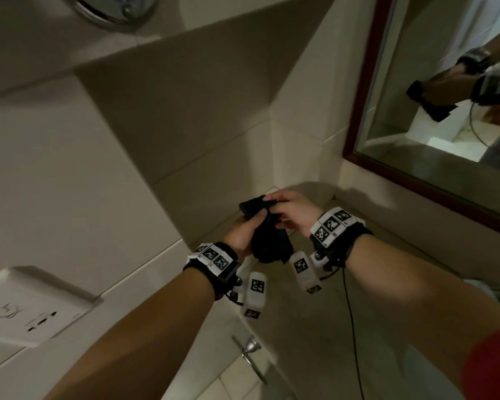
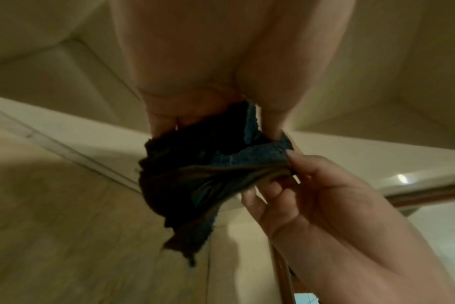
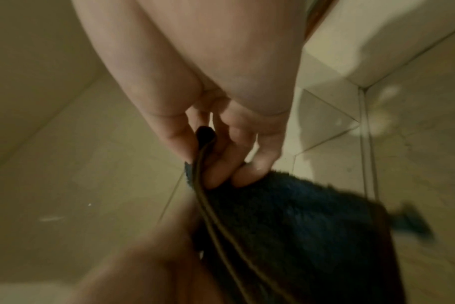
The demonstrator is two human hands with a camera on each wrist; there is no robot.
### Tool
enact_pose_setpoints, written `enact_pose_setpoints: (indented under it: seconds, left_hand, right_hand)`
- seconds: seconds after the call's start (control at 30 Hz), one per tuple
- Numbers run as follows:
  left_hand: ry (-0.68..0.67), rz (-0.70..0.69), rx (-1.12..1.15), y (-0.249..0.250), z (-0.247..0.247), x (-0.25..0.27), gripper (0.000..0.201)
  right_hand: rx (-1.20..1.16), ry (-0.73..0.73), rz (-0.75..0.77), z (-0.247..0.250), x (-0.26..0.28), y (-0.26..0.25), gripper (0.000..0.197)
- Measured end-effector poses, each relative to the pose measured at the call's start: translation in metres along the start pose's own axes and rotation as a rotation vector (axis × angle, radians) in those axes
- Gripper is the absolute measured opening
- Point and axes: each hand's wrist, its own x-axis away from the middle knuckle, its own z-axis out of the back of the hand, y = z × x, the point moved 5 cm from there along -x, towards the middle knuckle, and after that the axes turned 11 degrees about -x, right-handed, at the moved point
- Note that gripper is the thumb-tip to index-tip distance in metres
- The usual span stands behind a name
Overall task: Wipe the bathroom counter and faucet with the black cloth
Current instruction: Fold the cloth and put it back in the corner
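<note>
You've got the black cloth (image 1: 267, 238) bunched in mid-air between both hands, over the counter (image 1: 393, 235) corner below the mirror (image 1: 445, 116). Your left hand (image 1: 243, 235) grips its bulk; your right hand (image 1: 289, 210) pinches its edge. The left wrist view alone shows that pinch (image 2: 290, 158). No faucet is identifiable; blur softens everything. Walls crowd left.

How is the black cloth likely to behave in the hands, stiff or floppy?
Probably floppy: the black cloth bunches and droops below the left hand while the right hand pinches an edge. Its fuzzy pile suggests a grippy rather than slippery surface. It likely weighs little, since a fingertip pinch lifts the edge.
</note>
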Motion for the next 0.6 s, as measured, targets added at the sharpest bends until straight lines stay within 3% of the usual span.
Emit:
enact_pose_setpoints:
  seconds: [0.1,0.17,0.27,0.3,0.37,0.47,0.53,0.6]
  left_hand:
    - [0.159,0.022,-0.006,-0.006,0.011,-0.021,0.020]
    - [0.216,0.054,-0.012,-0.010,0.019,-0.028,0.018]
    - [0.260,0.040,0.011,-0.014,0.029,-0.038,0.018]
    - [0.262,0.021,0.021,-0.014,0.031,-0.041,0.023]
    - [0.271,-0.001,0.020,-0.012,0.032,-0.047,0.030]
    - [0.284,0.006,0.030,-0.013,0.037,-0.058,0.031]
    - [0.284,0.022,0.077,-0.017,0.040,-0.066,0.032]
    - [0.346,0.060,0.078,-0.023,0.047,-0.073,0.032]
  right_hand:
    - [-0.026,0.022,-0.020,0.014,-0.018,-0.001,0.033]
    - [-0.092,0.122,0.000,0.032,-0.034,-0.001,0.036]
    - [-0.197,0.215,-0.041,0.056,-0.055,0.011,0.024]
    - [-0.224,0.198,-0.120,0.058,-0.061,0.022,0.020]
    - [-0.273,0.080,-0.282,0.055,-0.075,0.051,0.035]
    - [-0.184,-0.071,-0.417,0.050,-0.082,0.087,0.042]
    - [-0.188,-0.138,-0.463,0.045,-0.081,0.100,0.035]
    - [-0.174,-0.252,-0.406,0.042,-0.089,0.105,0.030]
